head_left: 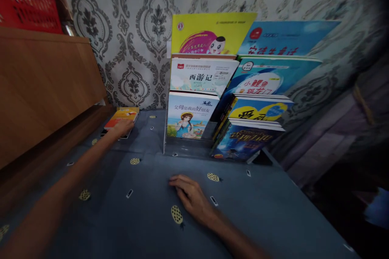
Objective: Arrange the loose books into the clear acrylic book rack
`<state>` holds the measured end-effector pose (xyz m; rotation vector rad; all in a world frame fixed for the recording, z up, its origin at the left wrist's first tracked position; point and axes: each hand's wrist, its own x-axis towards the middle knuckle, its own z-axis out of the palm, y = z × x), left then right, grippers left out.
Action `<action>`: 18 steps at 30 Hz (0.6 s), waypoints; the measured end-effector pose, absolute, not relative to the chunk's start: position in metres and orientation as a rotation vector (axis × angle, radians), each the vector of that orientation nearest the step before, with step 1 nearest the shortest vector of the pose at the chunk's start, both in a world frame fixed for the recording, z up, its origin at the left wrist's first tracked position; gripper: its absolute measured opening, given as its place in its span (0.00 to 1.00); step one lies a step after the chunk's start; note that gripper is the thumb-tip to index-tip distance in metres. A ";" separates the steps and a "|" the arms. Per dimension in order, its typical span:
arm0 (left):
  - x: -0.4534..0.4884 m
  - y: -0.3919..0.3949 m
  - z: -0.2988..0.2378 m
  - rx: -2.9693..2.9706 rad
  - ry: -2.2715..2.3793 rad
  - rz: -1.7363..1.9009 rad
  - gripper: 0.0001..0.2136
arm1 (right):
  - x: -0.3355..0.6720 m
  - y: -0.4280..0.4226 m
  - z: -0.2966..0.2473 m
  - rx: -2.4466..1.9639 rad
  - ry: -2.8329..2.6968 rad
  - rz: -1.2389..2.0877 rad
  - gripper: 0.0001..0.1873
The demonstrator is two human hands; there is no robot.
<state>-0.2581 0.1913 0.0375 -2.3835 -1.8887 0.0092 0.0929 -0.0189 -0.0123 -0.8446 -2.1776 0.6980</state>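
At the far left of the cloth, my left hand (123, 128) reaches out over a small stack of books. An orange book (114, 119) lies on top, and my fingers close over its right edge; my fingertips are partly hidden and blurred. Under it the dark edge of another book shows. My right hand (191, 196) rests palm down on the cloth, a short way in front of the book rack, its fingers loosely bent with nothing in them. The clear book rack (188, 145) holds upright books in two columns, among them a white book (199, 76) and a dark blue book (243, 141).
Blue cloth with pineapple prints covers the table (121, 218). A wooden cabinet (45, 85) borders the left side, with a red basket (28, 2) on top. Patterned wallpaper (133, 40) stands behind the rack. Hanging cloth (331, 129) is at the right, past the table's edge.
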 end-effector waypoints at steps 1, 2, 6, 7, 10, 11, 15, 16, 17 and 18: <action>-0.258 0.185 0.037 -2.388 -1.871 0.053 0.11 | 0.093 -0.018 -0.013 -0.843 -2.180 0.703 0.18; -0.258 0.179 0.036 -2.388 -1.855 0.111 0.12 | 0.093 -0.018 -0.013 -0.842 -2.181 0.703 0.18; -0.264 0.162 0.044 -2.381 -1.821 0.265 0.13 | 0.093 -0.016 -0.016 -0.836 -2.184 0.710 0.17; -0.268 0.162 0.049 -2.381 -1.836 0.281 0.15 | 0.093 -0.016 -0.017 -0.837 -2.188 0.713 0.17; -0.282 0.170 0.063 -2.323 -2.035 0.198 0.23 | 0.093 -0.016 -0.018 -0.842 -2.189 0.718 0.17; -0.287 0.174 0.066 -2.235 -2.147 0.136 0.26 | 0.093 -0.016 -0.018 -0.843 -2.187 0.718 0.17; -0.303 0.188 0.058 -1.871 -2.516 0.096 0.33 | 0.093 -0.016 -0.017 -0.841 -2.175 0.723 0.17; -0.305 0.190 0.054 -1.849 -2.573 0.109 0.33 | 0.093 -0.016 -0.016 -0.841 -2.173 0.726 0.17; -0.307 0.192 0.050 -1.839 -2.613 0.111 0.33 | 0.093 -0.016 -0.016 -0.840 -2.173 0.732 0.17; -0.308 0.193 0.048 -1.826 -2.639 0.099 0.34 | 0.093 -0.016 -0.015 -0.838 -2.175 0.738 0.17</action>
